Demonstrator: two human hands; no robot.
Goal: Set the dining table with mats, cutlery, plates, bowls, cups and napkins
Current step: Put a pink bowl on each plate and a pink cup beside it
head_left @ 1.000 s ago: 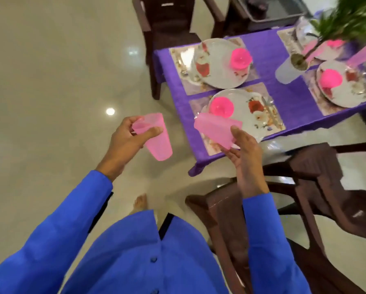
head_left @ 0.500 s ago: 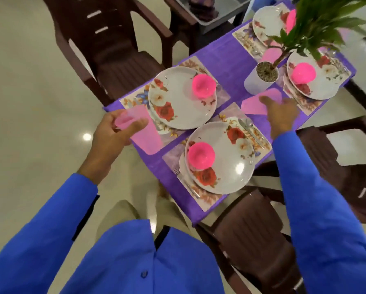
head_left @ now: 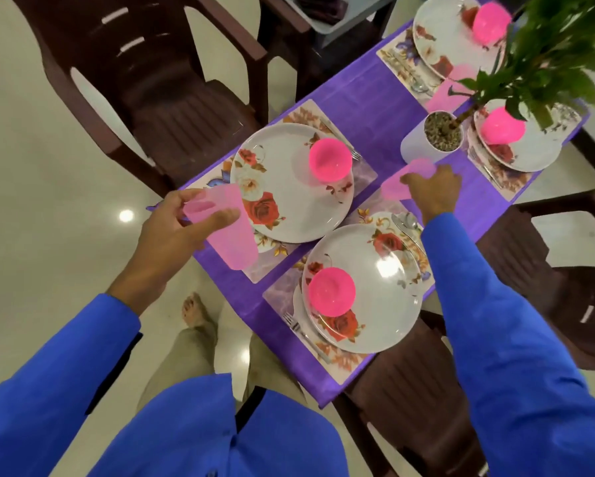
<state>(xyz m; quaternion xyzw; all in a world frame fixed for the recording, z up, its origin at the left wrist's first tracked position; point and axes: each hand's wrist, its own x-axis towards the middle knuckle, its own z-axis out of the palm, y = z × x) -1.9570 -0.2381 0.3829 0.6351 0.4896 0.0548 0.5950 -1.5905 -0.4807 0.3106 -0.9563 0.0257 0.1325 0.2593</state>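
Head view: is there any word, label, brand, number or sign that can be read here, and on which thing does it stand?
None: no readable text shows.
The plates and mats bear only flower patterns.
The cups, bowls and plant pot are plain.

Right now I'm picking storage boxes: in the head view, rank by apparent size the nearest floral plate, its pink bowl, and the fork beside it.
1. Nearest floral plate, clearly largest.
2. Pink bowl.
3. Fork, longer than the bowl is wide but far thinner.
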